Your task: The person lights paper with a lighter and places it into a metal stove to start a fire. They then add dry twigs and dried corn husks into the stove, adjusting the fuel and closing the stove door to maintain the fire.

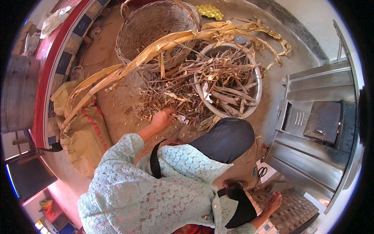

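My left hand [163, 119] reaches down to the near edge of a heap of dry twigs and leaf bits [171, 99] on the floor. Its fingers are closed in a pinch. A small pale scrap of wrapper [181, 118] lies right at the fingertips; whether they grip it is too small to tell. Low on the right, my right hand [274, 202] hangs loosely beside my knee above a patterned brick-like surface, with nothing visible in it. Just beyond the heap stands a metal basin [258, 80] full of broken sticks [230, 93].
A wicker basket [134, 35] tilts behind the heap. Long dried corn stalks [156, 48] lie across it and the basin. At left is a tan woven sack [83, 144]; at right, a metal stove [311, 160] with scissors [262, 172] near it. A yellow tray [210, 11] sits at the back.
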{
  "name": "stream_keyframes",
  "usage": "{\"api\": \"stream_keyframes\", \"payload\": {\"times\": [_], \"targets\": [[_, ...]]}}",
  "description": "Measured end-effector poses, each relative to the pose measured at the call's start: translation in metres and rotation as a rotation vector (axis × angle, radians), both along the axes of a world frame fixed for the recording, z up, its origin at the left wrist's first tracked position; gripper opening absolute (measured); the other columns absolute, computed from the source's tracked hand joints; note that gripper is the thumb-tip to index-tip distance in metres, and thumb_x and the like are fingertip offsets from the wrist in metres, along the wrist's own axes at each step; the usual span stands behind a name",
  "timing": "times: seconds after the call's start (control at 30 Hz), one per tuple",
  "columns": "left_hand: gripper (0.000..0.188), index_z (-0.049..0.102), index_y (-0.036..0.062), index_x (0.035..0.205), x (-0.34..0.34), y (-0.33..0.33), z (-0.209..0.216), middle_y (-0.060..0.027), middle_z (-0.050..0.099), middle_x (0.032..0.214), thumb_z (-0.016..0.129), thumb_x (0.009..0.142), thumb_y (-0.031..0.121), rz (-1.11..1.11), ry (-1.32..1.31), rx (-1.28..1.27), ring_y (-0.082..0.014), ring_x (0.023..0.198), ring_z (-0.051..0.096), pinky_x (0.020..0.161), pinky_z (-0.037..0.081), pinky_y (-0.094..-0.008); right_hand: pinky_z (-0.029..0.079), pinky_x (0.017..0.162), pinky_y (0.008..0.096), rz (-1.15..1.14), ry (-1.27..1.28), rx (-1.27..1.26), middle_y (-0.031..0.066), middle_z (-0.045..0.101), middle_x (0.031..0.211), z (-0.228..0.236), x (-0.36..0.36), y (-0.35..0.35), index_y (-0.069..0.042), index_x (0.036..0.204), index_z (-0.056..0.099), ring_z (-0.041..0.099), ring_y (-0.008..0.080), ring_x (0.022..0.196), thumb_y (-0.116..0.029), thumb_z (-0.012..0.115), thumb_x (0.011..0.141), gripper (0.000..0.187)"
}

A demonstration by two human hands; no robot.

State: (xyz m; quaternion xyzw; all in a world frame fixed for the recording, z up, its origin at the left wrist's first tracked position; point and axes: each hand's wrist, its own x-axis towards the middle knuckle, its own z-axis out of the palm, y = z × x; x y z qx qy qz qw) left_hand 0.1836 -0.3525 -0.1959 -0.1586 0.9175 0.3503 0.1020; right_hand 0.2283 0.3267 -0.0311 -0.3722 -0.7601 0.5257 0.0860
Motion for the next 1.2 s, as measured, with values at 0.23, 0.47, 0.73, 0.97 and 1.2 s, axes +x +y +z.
{"api": "stream_keyframes", "payload": {"times": [0.23, 0.47, 0.73, 0.97, 1.2], "targets": [[0.027, 0.066, 0.0075, 0.101, 0.049, -0.047, -0.057, -0.0199, 0.066, 0.081, 0.064, 0.078, 0.021, 0.097, -0.168, -0.147, -0.0348, 0.073, 0.064, 0.063, 0.051, -0.0445, 0.038, 0.051, 0.0262, -0.026, -0.023, 0.044, 0.0067, 0.065, 0.086, -0.008, 0.008, 0.025, -0.007, 0.119, 0.056, 0.050, 0.0101, 0.060, -0.036, 0.053, 0.094, 0.038], [0.028, 0.065, 0.0045, 0.101, 0.049, -0.066, -0.091, -0.0216, 0.066, 0.089, 0.060, 0.076, 0.016, 0.078, -0.186, -0.058, -0.0369, 0.082, 0.064, 0.071, 0.051, -0.0461, 0.037, 0.049, 0.0265, -0.022, 0.006, -0.016, 0.0105, 0.065, 0.088, -0.003, 0.010, 0.015, -0.004, 0.118, 0.056, 0.049, 0.0102, 0.059, -0.036, 0.054, 0.093, 0.041], [0.027, 0.066, 0.0074, 0.100, 0.059, -0.073, -0.123, -0.0198, 0.066, 0.092, 0.060, 0.076, 0.020, 0.068, -0.172, -0.061, -0.0375, 0.086, 0.063, 0.076, 0.050, -0.0457, 0.037, 0.048, 0.0283, -0.064, 0.008, -0.003, 0.0106, 0.065, 0.087, -0.012, 0.013, 0.036, -0.004, 0.116, 0.057, 0.049, 0.0110, 0.058, -0.034, 0.054, 0.093, 0.038], [0.025, 0.064, 0.0056, 0.103, 0.024, -0.046, -0.079, -0.0207, 0.065, 0.091, 0.056, 0.083, 0.019, -0.067, -0.239, -0.081, -0.0378, 0.081, 0.062, 0.068, 0.050, -0.0478, 0.041, 0.057, 0.0269, 0.073, -0.089, 0.039, 0.0026, 0.066, 0.088, -0.020, 0.018, 0.067, -0.011, 0.117, 0.058, 0.053, 0.0111, 0.066, -0.036, 0.055, 0.093, 0.036], [0.019, 0.063, 0.0061, 0.089, -0.033, -0.011, -0.045, -0.0182, 0.065, 0.077, 0.057, 0.082, 0.023, -0.059, -0.085, -0.187, -0.0367, 0.066, 0.062, 0.060, 0.049, -0.0474, 0.037, 0.046, 0.0268, -0.086, 0.005, 0.024, 0.0092, 0.064, 0.087, -0.017, 0.013, 0.037, -0.004, 0.117, 0.055, 0.045, 0.0099, 0.055, -0.032, 0.051, 0.095, 0.035]]}}
